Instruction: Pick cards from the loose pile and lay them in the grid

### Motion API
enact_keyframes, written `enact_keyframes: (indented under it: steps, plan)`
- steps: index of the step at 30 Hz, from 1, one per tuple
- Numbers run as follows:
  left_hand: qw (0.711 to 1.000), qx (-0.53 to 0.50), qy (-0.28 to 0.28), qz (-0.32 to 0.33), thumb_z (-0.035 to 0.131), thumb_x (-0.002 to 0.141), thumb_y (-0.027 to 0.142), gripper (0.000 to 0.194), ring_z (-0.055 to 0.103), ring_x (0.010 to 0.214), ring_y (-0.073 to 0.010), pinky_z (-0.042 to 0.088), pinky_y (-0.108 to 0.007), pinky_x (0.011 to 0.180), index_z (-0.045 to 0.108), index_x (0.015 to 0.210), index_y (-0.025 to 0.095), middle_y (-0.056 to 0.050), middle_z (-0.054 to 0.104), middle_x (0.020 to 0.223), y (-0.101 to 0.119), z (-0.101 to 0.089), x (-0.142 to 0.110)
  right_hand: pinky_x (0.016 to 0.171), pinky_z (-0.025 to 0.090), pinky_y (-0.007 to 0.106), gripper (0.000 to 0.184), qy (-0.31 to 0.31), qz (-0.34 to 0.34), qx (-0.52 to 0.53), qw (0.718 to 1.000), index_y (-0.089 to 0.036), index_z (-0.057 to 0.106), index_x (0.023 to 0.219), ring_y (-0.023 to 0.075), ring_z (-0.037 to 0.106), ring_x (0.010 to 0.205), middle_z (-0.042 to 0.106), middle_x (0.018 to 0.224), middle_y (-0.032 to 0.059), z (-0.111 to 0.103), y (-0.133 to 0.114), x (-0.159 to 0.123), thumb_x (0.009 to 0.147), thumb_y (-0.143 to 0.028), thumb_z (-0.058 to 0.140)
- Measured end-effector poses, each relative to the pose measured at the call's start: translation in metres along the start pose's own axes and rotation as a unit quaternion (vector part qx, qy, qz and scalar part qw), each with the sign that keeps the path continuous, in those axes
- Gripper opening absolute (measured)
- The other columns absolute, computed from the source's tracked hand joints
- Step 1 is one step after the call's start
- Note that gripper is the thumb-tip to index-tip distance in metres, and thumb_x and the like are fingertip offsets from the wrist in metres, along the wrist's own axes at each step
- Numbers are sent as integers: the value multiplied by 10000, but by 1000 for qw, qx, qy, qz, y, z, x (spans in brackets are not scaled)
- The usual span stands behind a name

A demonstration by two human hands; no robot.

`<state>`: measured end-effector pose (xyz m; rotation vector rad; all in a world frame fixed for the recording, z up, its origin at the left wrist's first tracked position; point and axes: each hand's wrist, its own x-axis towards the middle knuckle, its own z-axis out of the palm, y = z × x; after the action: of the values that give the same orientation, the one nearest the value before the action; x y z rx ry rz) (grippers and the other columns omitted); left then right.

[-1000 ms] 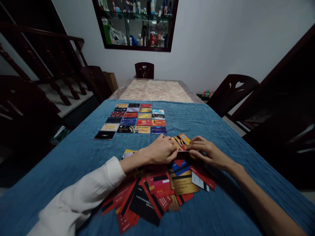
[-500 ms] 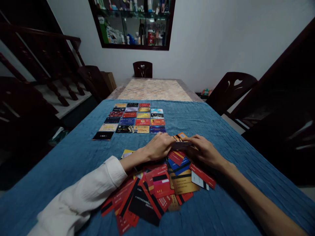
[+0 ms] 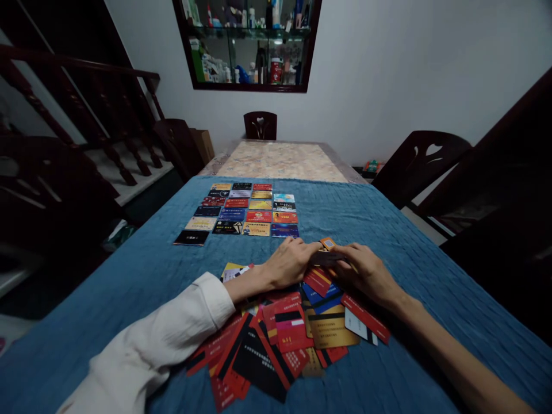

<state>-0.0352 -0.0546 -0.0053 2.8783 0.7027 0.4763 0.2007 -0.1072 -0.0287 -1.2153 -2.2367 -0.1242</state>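
Observation:
Between my two hands, just above the far side of a loose pile, is a dark card (image 3: 324, 258) seen nearly edge-on. My left hand (image 3: 290, 262) pinches its left end, and my right hand (image 3: 365, 269) grips its right end with curled fingers. Whether it is one card or several together, I cannot tell. Behind it an orange card (image 3: 328, 244) shows partly. Under and in front of my hands lie overlapping cards, among them a gold card (image 3: 334, 329), a black card (image 3: 260, 362) and a blue card (image 3: 324, 300). My left forearm covers part of the pile.
Farther off on the blue cloth (image 3: 345, 213), several cards lie in rows, with a black card (image 3: 191, 237) at the near left corner. Beyond the cloth is a patterned tabletop (image 3: 282, 158). Dark wooden chairs (image 3: 425, 164) stand around the table.
The whole view has shifted, so everything appears a little farther right. Both hands stay together on the dark card, which now appears more edge-on; less of the orange card shows behind it.

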Motion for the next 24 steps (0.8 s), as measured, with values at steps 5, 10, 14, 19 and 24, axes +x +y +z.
enact_keyframes:
  steps: [5, 10, 14, 19, 24]
  plan:
    - [999, 40, -21, -13, 439, 930, 108, 459, 601, 989, -240, 424, -370, 873, 436, 1388, 140, -110, 677, 1108, 4, -2, -1, 786, 492, 361, 285, -5, -11, -39, 999, -228, 611, 1208, 216, 634, 855, 695, 927, 71, 7, 4, -3, 977, -215, 445]
    - [998, 53, -15, -32, 427, 930, 111, 447, 589, 970, -243, 408, -385, 883, 467, 1374, 154, -108, 688, 1063, 0, 0, -1, 829, 484, 369, 402, -17, -15, -70, 997, -262, 541, 1370, 218, 640, 888, 685, 968, 70, 12, 5, -6, 978, -238, 455]
    - [997, 54, -8, -61, 433, 937, 124, 448, 589, 957, -244, 396, -376, 863, 480, 1380, 173, -102, 690, 1025, -5, 4, -2, 827, 471, 363, 478, -24, -10, -92, 995, -255, 461, 1456, 217, 629, 880, 672, 962, 72, 16, 5, -7, 979, -248, 476]
    - [996, 46, -5, -74, 458, 925, 137, 469, 581, 1030, -259, 396, -388, 883, 458, 1393, 149, -121, 673, 1108, -5, 7, -1, 808, 452, 373, 475, -32, 11, -129, 991, -222, 460, 1446, 238, 595, 911, 657, 994, 94, 23, 5, -8, 971, -237, 471]
    - [996, 26, -4, -86, 492, 904, 176, 508, 563, 1079, -276, 398, -426, 934, 434, 1406, 123, -147, 644, 1177, -1, 4, -1, 759, 443, 369, 501, -24, 10, -145, 989, -210, 445, 1459, 252, 564, 910, 639, 1028, 118, 26, 6, -7, 959, -224, 452]
